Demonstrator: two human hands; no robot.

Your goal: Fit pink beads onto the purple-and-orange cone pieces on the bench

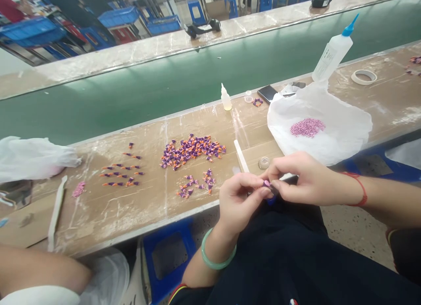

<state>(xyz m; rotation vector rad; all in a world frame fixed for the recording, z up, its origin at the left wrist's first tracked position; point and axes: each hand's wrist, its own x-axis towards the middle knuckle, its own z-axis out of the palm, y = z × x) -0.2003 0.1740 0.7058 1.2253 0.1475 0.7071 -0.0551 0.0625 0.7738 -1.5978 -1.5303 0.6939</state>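
Just above my lap, at the table's front edge, my left hand (238, 199) pinches a small pink-and-purple piece (266, 183) between thumb and fingers. My right hand (299, 177) is closed in a pinch right beside that piece; what its fingertips grip, if anything, is too small to make out. On the table to the left lies a large pile of small purple-and-orange pieces (194, 149). A smaller group of purple-and-pink pieces (189, 186) is in front of it. Beyond my right hand, tiny pink bits (307, 127) rest on a white plastic sheet (348, 134).
A small dropper bottle (226, 98), a phone (267, 93), a tape roll (363, 77) and a large blue-tipped bottle (333, 55) stand or lie toward the back. A white stick (241, 156) lies near my hands. Another person's arm (42, 270) is at lower left.
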